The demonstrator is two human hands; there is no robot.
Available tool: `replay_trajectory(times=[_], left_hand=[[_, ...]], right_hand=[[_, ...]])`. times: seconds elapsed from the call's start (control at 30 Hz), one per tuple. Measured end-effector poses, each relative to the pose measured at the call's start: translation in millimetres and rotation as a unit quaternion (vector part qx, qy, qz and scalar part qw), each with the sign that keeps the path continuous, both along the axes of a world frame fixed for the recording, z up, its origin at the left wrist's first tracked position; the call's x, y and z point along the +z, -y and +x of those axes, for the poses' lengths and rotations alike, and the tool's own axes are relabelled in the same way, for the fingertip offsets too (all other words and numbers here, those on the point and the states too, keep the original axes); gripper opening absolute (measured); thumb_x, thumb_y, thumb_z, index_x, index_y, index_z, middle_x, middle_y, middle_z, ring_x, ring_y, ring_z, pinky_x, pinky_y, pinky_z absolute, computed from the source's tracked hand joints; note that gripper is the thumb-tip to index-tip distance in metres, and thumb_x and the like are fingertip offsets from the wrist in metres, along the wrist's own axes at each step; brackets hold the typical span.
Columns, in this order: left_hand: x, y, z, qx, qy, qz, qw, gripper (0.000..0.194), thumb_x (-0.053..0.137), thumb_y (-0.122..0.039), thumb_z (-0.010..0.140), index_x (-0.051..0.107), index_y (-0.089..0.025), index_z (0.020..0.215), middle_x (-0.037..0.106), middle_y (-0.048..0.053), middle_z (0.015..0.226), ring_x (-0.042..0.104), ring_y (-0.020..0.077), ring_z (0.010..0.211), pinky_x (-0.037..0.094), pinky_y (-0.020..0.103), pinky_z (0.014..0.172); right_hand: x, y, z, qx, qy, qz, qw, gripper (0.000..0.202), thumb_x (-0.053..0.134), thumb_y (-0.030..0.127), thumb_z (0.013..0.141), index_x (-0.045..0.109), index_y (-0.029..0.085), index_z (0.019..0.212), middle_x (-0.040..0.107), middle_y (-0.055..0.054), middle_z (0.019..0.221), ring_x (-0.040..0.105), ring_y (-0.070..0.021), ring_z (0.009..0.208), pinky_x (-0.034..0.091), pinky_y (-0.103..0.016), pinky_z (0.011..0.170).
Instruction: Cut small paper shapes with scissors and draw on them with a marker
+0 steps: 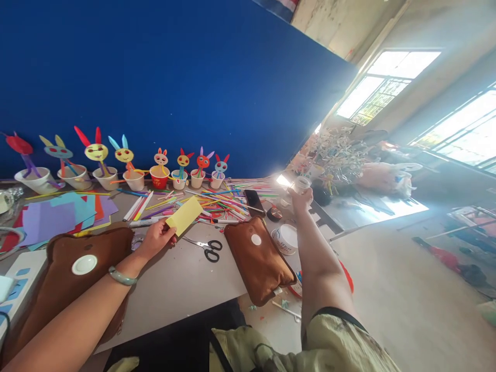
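My left hand (160,238) pinches a folded-looking piece of yellow paper (184,216) by its lower left end, above the table. My right hand (302,200) reaches to the far right end of the table, its fingers around a small clear cup (302,182); glare blurs the detail there. Black-handled scissors (207,247) lie on the table just right of the yellow paper. Below my right hand stands a white paper tub (285,238), partly behind my forearm. A roll of clear tape (137,241) lies beside my left wrist.
Paper cups with rabbit-faced figures, such as a red cup (159,178), line the blue partition (174,88). Colored paper sheets (50,222), pipe cleaners (228,204) and a phone (254,201) lie in front. Brown hot-water bags (258,263) rest at both sides. A power strip (19,281) is far left.
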State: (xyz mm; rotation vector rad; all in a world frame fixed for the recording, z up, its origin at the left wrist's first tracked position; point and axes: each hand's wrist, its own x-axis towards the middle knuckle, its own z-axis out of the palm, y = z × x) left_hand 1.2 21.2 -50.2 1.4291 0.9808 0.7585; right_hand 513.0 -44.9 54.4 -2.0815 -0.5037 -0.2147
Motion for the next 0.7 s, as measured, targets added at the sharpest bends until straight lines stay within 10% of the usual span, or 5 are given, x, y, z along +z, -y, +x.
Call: replay_trajectory(times=[0.33,0.53,0.7], left_hand=[[5.6,0.5,1.3,0.008,0.012,0.007,1.000,0.033,0.063,-0.038,0.071,0.059,-0.016,0.095,0.064,-0.001,0.062,0.063,0.0164,0.051,0.052,0.026,0.048],[11.1,0.6,-0.3,0.014,-0.013,0.024,1.000,0.035,0.062,-0.041,0.070,0.059,-0.016,0.095,0.064,0.001,0.057,0.062,0.0194,0.050,0.054,0.029,0.049],[14.4,2.1,-1.9,0.013,-0.024,0.030,0.999,0.030,0.061,-0.038,0.073,0.058,-0.017,0.093,0.064,0.000,0.058,0.063,0.0193,0.052,0.053,0.028,0.051]], right_hand=[[56.3,71.5,-159.3,0.340,0.109,0.133,0.925,0.061,0.083,0.048,0.056,0.062,0.020,0.106,0.069,-0.005,0.098,0.063,-0.0245,0.090,0.050,-0.044,0.089],[107.3,118.3,-252.4,0.523,0.320,0.109,0.782,0.069,0.083,0.055,0.058,0.061,0.028,0.118,0.070,-0.005,0.104,0.065,-0.0287,0.097,0.043,-0.054,0.105],[139.8,144.1,-295.2,0.533,0.409,0.082,0.736,0.040,0.073,0.047,0.077,0.063,0.035,0.113,0.069,0.000,0.096,0.066,-0.0222,0.088,0.043,-0.053,0.104]])
